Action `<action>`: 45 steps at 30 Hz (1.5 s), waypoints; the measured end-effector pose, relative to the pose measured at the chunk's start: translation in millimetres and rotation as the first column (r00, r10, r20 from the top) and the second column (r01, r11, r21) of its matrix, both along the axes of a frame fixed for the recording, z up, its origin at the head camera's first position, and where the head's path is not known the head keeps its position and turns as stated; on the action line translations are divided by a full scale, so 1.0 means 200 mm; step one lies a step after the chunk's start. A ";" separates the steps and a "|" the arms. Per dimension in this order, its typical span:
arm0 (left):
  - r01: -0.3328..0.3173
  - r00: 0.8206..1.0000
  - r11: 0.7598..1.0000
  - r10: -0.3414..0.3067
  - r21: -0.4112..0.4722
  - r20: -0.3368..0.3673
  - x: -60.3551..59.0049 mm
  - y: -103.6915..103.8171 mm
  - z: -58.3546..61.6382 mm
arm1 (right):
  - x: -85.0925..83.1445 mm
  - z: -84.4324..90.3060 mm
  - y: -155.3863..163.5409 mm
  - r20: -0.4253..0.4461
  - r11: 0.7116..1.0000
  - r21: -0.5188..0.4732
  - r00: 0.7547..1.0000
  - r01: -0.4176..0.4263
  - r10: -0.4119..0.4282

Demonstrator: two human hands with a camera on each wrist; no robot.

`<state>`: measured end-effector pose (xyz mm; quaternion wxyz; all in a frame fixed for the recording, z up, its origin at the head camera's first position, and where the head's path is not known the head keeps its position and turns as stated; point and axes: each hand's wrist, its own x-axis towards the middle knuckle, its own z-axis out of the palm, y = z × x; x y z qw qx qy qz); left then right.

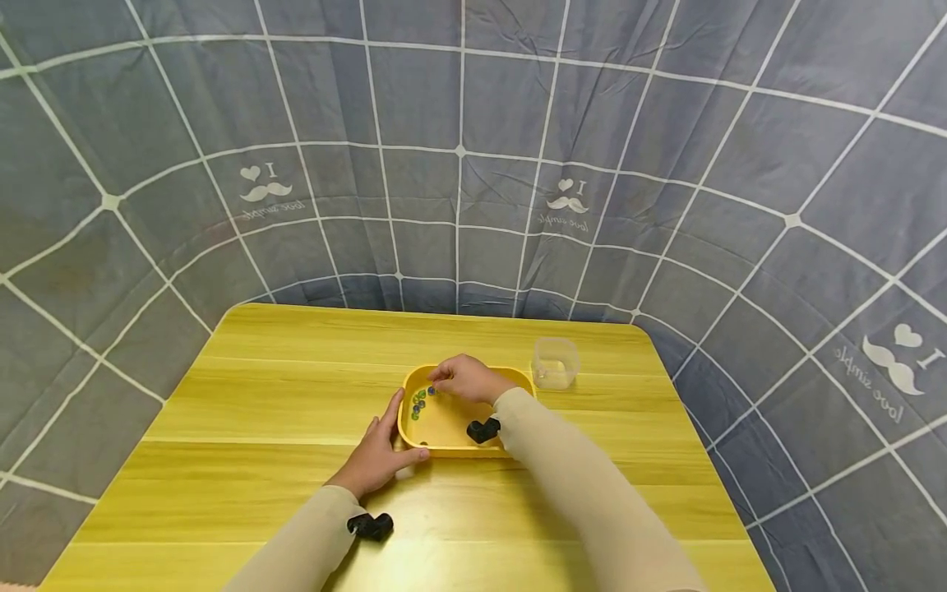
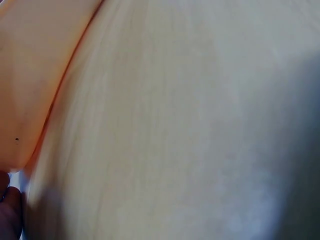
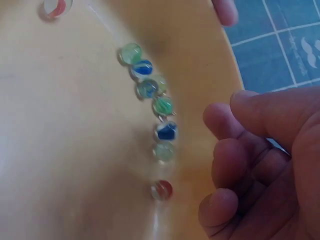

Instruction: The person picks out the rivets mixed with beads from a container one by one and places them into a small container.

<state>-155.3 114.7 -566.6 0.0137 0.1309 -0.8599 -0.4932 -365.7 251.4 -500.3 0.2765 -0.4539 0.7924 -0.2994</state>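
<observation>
Near the table's (image 1: 259, 395) far edge, right hand (image 1: 468, 379) hovers loosely curled, holding nothing, over marbles (image 3: 155, 107) in the yellow tray (image 1: 444, 427); left hand (image 1: 377, 456) lies flat against the tray's side.

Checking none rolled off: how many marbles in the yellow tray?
9: seven marbles lined along the yellow tray wall, a red marble below, a whitish marble apart. Right hand may hide more.
</observation>
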 end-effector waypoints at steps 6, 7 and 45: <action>0.005 1.000 1.000 -0.004 -0.010 0.015 0.01 0.00 -0.01 | 0.03 -0.06 -0.06 0.003 0.999 0.037 1.000 -0.014 0.014; 0.005 1.000 1.000 -0.005 -0.011 0.017 0.01 0.00 -0.01 | 0.03 -0.07 -0.06 0.003 0.999 0.044 1.000 -0.015 0.015; -0.010 0.999 1.000 0.011 -0.029 0.036 0.02 -0.01 0.00 | 0.02 -0.28 -0.11 -0.209 0.995 0.099 0.978 0.030 -0.008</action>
